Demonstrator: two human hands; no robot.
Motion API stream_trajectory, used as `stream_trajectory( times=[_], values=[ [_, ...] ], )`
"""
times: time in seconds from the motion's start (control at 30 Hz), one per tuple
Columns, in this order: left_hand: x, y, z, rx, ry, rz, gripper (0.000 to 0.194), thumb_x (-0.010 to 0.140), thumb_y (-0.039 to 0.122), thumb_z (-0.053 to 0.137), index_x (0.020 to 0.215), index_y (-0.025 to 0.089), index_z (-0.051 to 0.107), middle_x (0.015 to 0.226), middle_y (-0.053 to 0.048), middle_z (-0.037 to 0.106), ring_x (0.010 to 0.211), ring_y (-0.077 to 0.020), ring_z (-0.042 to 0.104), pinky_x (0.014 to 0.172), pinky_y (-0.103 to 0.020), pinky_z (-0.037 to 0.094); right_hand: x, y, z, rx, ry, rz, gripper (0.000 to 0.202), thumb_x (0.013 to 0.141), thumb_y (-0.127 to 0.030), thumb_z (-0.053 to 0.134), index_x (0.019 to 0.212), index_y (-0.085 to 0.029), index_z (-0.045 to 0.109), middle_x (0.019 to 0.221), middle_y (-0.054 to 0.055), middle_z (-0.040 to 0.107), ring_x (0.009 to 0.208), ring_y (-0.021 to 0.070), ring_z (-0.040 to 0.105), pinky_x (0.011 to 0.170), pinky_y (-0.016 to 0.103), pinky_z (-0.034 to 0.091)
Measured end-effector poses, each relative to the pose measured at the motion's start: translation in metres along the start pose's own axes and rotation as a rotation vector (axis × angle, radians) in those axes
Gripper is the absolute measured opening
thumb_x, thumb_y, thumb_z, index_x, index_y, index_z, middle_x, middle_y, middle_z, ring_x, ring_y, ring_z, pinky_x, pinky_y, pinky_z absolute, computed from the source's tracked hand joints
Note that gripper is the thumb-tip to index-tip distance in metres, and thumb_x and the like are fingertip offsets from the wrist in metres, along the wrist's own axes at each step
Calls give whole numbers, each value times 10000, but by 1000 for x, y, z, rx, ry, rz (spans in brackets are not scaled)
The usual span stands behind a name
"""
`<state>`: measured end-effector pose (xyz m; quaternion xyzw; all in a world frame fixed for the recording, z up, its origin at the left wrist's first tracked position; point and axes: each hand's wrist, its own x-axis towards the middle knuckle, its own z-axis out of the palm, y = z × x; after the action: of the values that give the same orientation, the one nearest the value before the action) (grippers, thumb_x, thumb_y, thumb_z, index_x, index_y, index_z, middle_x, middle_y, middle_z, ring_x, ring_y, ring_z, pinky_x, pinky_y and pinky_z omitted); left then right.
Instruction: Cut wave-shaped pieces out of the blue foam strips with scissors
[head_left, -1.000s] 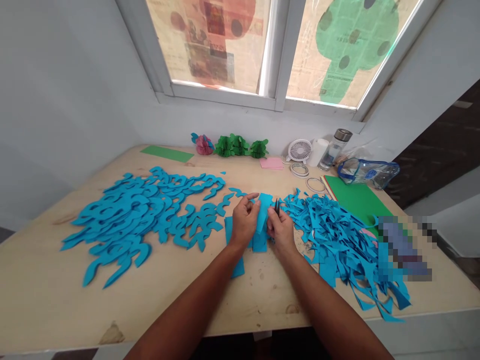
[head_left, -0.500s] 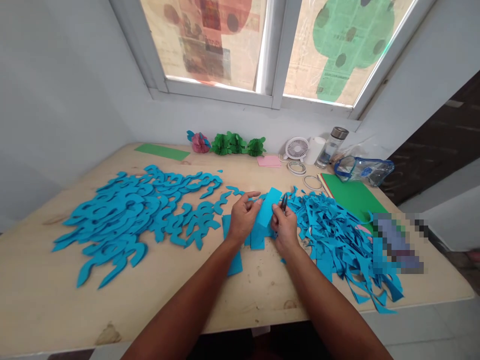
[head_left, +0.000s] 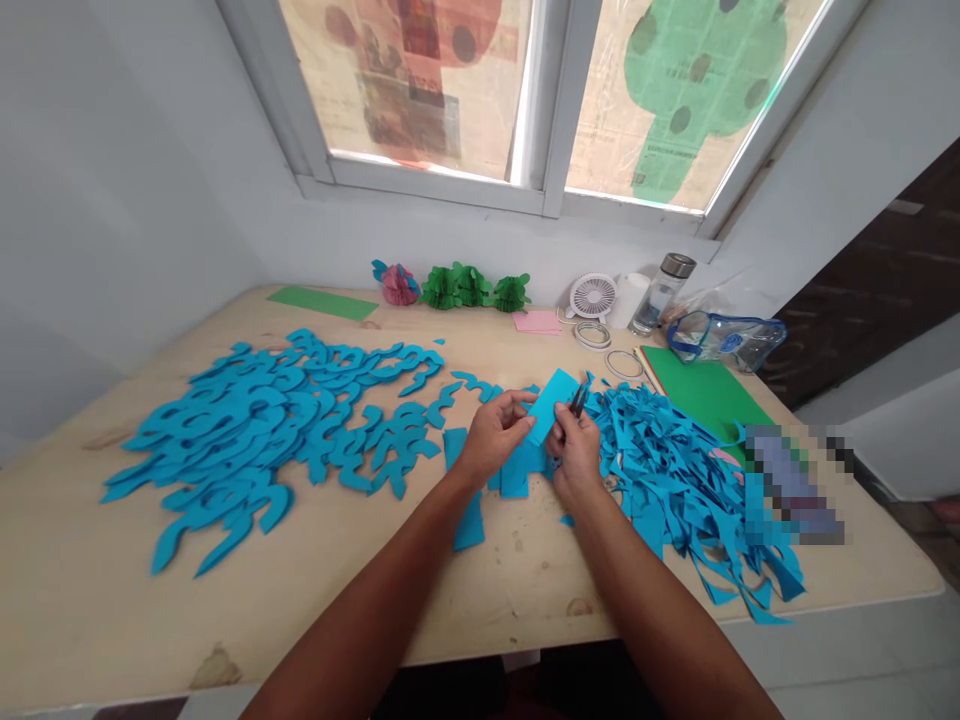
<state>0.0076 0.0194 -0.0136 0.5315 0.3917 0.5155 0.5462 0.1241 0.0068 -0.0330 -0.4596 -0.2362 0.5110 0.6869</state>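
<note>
A blue paper strip is held up at a slant between my two hands. My left hand pinches its lower left edge between thumb and fingers. Closed around a small pair of dark scissors, my right hand also presses its thumb on the strip's right edge. The blades point up and away from me, and the handles are hidden in the palm. Beneath the hands lie more blue paper pieces, partly covered. Another blue strip rests by my left wrist.
Wavy blue cutouts are piled on the left of the wooden table. Blue scraps heap up on the right, near green sheets. Along the wall stand green paper decorations, a fan and a bottle.
The strip has turned, now leaning more to the right. My right hand and the scissors have shifted slightly right, and the blades show more clearly. My left fingers have closed in on the strip's edge.
</note>
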Motion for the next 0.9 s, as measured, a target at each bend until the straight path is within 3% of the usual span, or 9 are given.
stream_trajectory(
  times=[0.13, 0.3, 0.47, 0.6, 0.9],
  values=[
    [0, -1, 0, -38, -28, -18, 289, 682, 284, 682, 952, 179, 683, 584, 38, 544, 462, -100, 468, 467, -235, 373, 0, -2, 0, -1, 2, -8, 402, 603, -437, 782, 726, -212, 472, 431, -125, 394, 321, 32, 265, 333, 189, 174],
    [2, -8, 0, 17, -79, 52, 269, 747, 283, 618, 982, 167, 675, 519, 55, 468, 447, -108, 428, 464, -236, 343, 0, -5, -1, -43, -4, -44, 418, 624, -438, 776, 686, -219, 425, 430, -124, 385, 324, 36, 273, 337, 197, 187],
    [2, -14, -2, 356, -47, 192, 325, 811, 205, 537, 1112, 181, 658, 570, 48, 470, 524, -126, 457, 531, -236, 366, 0, -6, -1, -99, 7, -107, 409, 614, -433, 790, 713, -207, 464, 440, -129, 386, 349, 35, 276, 347, 187, 188],
    [0, -13, -2, 638, -44, 221, 406, 847, 176, 487, 1231, 196, 616, 590, 30, 517, 575, -155, 517, 582, -249, 392, 1, -5, -1, -173, 10, -159, 392, 631, -446, 775, 754, -203, 493, 451, -126, 398, 364, 46, 309, 359, 192, 216],
    [2, -13, -4, 723, 22, 237, 372, 846, 237, 482, 1178, 178, 640, 615, 15, 568, 612, -170, 561, 615, -263, 418, 6, -7, 4, -319, 5, -203, 261, 673, -398, 672, 733, -199, 514, 454, -113, 380, 395, 68, 302, 391, 214, 227]
  ],
)
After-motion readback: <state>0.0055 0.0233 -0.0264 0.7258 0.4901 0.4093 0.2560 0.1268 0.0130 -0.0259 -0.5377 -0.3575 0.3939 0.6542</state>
